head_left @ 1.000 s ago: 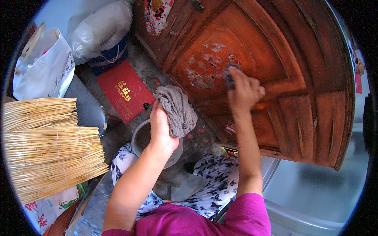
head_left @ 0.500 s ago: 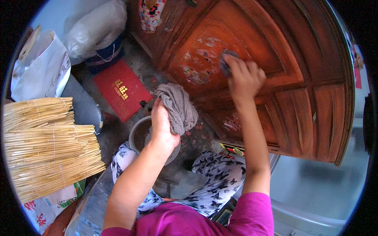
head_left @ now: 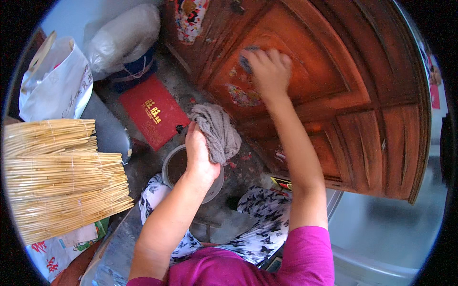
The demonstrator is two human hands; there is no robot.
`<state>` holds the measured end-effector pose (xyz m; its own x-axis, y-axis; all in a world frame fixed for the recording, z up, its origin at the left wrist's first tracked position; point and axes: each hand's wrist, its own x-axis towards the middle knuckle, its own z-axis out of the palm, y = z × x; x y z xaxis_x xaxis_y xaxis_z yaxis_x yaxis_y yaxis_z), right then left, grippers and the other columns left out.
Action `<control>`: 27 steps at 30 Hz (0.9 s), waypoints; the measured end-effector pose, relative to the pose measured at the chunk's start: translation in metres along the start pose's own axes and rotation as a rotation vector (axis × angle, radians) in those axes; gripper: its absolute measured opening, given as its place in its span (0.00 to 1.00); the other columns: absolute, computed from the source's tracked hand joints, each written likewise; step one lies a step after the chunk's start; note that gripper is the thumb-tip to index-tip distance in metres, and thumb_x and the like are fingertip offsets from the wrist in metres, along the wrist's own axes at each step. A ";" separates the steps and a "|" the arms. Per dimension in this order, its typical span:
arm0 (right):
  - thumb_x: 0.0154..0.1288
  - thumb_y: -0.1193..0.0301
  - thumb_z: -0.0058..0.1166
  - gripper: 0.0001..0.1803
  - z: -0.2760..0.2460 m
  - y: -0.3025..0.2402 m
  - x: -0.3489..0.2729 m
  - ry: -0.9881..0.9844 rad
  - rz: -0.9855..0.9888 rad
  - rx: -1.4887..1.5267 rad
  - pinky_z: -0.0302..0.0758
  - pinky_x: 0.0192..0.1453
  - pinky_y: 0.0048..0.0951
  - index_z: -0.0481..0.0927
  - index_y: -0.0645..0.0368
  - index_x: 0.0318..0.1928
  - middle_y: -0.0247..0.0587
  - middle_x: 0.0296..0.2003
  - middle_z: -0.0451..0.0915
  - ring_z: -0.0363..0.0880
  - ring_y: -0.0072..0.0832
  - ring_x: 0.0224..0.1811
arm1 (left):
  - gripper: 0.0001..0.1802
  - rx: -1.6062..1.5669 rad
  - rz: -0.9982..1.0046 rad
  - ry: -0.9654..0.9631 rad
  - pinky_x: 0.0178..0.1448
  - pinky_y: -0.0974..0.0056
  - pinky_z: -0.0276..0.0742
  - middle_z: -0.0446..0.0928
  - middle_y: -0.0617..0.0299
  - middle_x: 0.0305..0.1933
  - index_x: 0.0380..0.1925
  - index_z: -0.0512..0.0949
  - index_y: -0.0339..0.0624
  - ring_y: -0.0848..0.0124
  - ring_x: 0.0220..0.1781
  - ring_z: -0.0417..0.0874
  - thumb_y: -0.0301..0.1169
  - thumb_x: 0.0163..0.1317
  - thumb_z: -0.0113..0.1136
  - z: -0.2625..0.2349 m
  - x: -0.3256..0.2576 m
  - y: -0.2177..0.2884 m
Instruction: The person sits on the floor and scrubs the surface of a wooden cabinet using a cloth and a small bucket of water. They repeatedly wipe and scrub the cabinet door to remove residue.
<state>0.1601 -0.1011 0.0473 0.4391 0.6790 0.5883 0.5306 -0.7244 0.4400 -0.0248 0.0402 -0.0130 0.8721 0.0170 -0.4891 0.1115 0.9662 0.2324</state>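
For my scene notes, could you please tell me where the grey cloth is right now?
In the head view, the grey cloth is just left of centre, held in the left hand, between the flat red item and the wooden door.

Sticks (head_left: 67,178) left of door (head_left: 324,90)

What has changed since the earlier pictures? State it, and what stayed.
The right hand has moved left and up in the picture across the door, carrying the dark pad. Nothing was visibly taken up or let go. The left hand still holds the gray cloth; the tub stays put.
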 end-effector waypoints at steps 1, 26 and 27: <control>0.53 0.69 0.59 0.21 -0.018 0.006 -0.012 -0.015 0.009 -0.048 0.65 0.48 0.36 0.83 0.36 0.49 0.18 0.41 0.82 0.76 0.26 0.44 | 0.19 -0.013 0.007 0.001 0.62 0.56 0.77 0.82 0.60 0.53 0.54 0.78 0.46 0.64 0.54 0.82 0.44 0.75 0.47 0.004 -0.003 0.003; 0.47 0.80 0.58 0.31 -0.078 0.038 -0.016 0.083 0.213 -0.198 0.57 0.47 0.33 0.84 0.33 0.52 0.10 0.45 0.85 0.73 0.22 0.41 | 0.12 -0.079 -0.014 -0.023 0.47 0.58 0.82 0.81 0.60 0.44 0.51 0.76 0.47 0.66 0.44 0.83 0.37 0.74 0.50 0.017 -0.011 0.021; 0.47 0.79 0.58 0.30 -0.061 0.035 -0.025 0.122 0.215 -0.228 0.56 0.48 0.33 0.84 0.32 0.51 0.11 0.47 0.84 0.74 0.22 0.40 | 0.12 -0.072 -0.014 -0.029 0.47 0.58 0.82 0.80 0.60 0.45 0.51 0.75 0.47 0.66 0.44 0.83 0.37 0.73 0.50 0.015 -0.009 0.017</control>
<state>0.1238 -0.1504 0.0893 0.4259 0.4988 0.7549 0.2532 -0.8667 0.4299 -0.0234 0.0525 0.0082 0.8844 -0.0036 -0.4668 0.0905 0.9823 0.1639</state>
